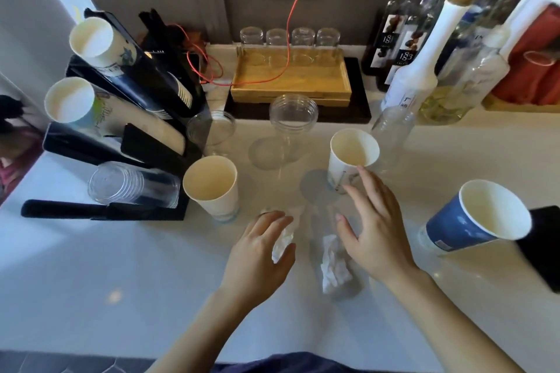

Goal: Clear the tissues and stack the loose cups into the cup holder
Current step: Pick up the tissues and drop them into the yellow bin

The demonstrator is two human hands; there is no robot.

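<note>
1. White counter (91, 266) against a grey wall, bottles at the back right, black holder (145, 142) on the left.
2. Your left hand (257, 254) is curled round one crumpled tissue (283, 241); your right hand (372, 233) is spread open, holding nothing, just beside the second tissue (333, 266).
3. Tissues look feather-light and soft, so just scrunch them anywhere.
4. Loose paper cups: three, white (212, 188), white (351, 157), blue (472, 218). Light and crushable, I'd guess; hold mid-wall, gently.
5. Clear cups: two standing behind them, thin and slippery-looking.
</note>
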